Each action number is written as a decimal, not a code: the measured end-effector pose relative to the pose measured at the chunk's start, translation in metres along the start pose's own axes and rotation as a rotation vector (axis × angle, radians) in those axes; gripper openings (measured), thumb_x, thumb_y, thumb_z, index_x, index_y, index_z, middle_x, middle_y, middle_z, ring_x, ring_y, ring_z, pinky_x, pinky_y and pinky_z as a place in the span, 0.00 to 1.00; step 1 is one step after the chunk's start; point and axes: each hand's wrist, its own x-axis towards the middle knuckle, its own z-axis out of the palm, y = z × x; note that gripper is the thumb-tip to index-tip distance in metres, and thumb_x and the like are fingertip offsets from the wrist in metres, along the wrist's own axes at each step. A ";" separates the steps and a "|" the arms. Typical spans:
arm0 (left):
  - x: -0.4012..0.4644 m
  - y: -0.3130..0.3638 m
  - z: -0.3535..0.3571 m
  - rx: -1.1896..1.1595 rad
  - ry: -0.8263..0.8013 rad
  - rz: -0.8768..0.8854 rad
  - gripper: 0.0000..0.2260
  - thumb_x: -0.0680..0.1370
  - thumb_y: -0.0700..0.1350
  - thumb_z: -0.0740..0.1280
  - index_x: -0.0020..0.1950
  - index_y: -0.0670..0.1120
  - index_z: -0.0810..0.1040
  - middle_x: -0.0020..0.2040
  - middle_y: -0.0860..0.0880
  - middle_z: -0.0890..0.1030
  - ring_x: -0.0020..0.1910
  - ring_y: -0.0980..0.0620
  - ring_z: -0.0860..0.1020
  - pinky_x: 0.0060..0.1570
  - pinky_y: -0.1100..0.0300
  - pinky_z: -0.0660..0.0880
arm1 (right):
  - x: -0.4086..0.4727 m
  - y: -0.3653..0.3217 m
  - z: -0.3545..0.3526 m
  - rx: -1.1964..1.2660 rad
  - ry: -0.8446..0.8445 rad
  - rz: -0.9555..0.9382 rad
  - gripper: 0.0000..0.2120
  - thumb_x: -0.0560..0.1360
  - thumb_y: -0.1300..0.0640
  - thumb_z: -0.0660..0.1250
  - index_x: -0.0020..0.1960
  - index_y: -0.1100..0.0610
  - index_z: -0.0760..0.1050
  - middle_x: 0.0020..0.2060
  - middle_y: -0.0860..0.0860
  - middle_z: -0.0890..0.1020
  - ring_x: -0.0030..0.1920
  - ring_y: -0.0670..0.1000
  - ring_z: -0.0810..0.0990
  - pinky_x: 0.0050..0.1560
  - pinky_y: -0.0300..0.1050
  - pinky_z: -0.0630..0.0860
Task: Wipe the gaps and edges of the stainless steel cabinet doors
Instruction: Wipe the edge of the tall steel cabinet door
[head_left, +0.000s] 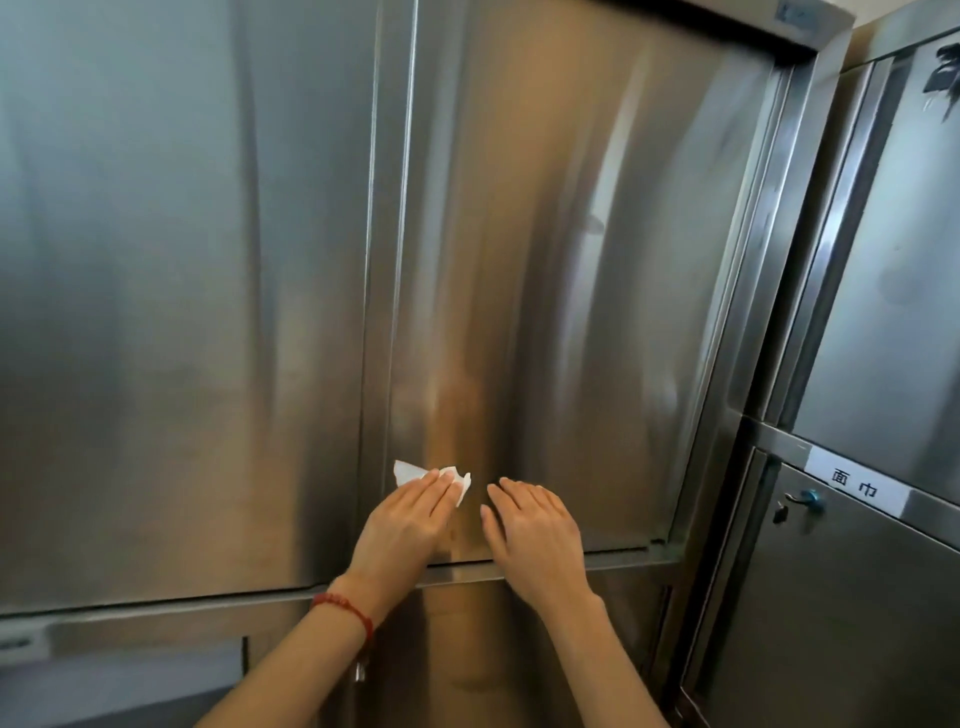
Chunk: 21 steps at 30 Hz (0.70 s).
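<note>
Both our hands lie flat on the right cabinet door (571, 260): left hand (402, 525) pressing a white wipe (410, 473), right hand (532, 530) empty; next we slide toward the centre gap (382, 312).

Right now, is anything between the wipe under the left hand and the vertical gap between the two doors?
Nothing visible. The left hand presses the white wipe flat on the right door, just right of the vertical gap. Only bare steel lies between them. The right hand rests on the far side.
</note>
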 end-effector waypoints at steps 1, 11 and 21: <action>-0.005 -0.007 -0.005 0.012 -0.002 -0.004 0.33 0.46 0.44 0.84 0.50 0.39 0.84 0.48 0.43 0.84 0.46 0.47 0.83 0.43 0.54 0.79 | 0.001 -0.009 0.002 0.018 -0.012 -0.001 0.12 0.67 0.51 0.76 0.49 0.54 0.84 0.46 0.49 0.85 0.46 0.48 0.84 0.50 0.46 0.79; -0.061 -0.064 -0.042 0.113 -0.033 -0.067 0.33 0.49 0.39 0.84 0.53 0.38 0.83 0.52 0.42 0.83 0.50 0.46 0.83 0.46 0.53 0.79 | 0.007 -0.095 0.018 0.155 -0.061 -0.078 0.12 0.75 0.52 0.68 0.56 0.55 0.82 0.53 0.51 0.83 0.54 0.49 0.82 0.58 0.48 0.77; -0.112 -0.102 -0.089 0.231 -0.086 -0.171 0.33 0.49 0.38 0.84 0.53 0.38 0.82 0.52 0.42 0.83 0.49 0.46 0.83 0.44 0.53 0.81 | 0.019 -0.163 0.044 0.266 -0.006 -0.173 0.12 0.69 0.51 0.75 0.51 0.52 0.83 0.48 0.48 0.85 0.49 0.46 0.83 0.52 0.44 0.78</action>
